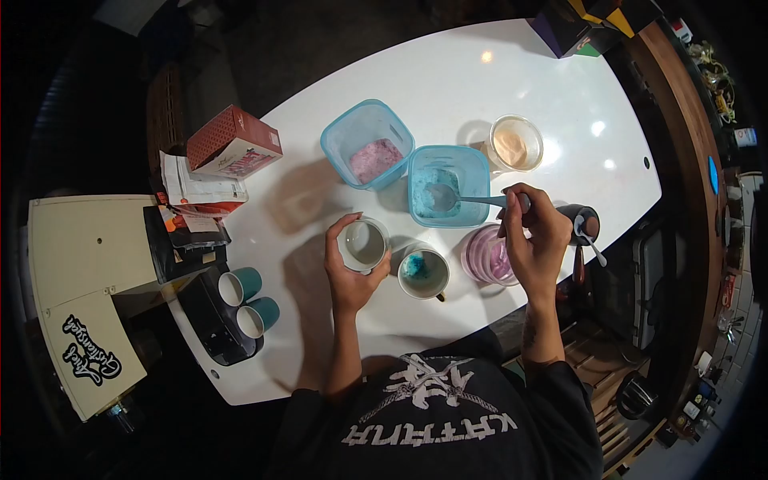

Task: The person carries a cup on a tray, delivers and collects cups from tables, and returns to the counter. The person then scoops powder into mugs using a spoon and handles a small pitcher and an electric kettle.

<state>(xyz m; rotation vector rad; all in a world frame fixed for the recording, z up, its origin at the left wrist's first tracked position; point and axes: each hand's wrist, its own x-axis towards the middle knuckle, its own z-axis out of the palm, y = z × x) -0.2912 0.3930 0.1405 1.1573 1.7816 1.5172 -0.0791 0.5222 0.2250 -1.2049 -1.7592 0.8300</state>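
My left hand (354, 276) is wrapped round a pale cup (364, 243) at the table's middle. Beside it stands a mug (423, 273) with blue-green powder on its inside. In my right hand (534, 232) is the handle of a spoon (472, 199). The spoon's bowl lies in a blue square tub (480, 172) that contains blue-green powder. A second blue tub (336, 136), holding pinkish-purple powder, stands behind and to the left. Partly under my right hand is a ribbed container (478, 256) with purple content.
A clear tub of light-brown powder (514, 144) stands behind the blue tubs. Right of my hand, a dark cup (578, 220) holds a white spoon. Two teal paper cups (248, 284) lie at left, near a red box (234, 144) and papers. The white table (560, 96) has a curved far edge.
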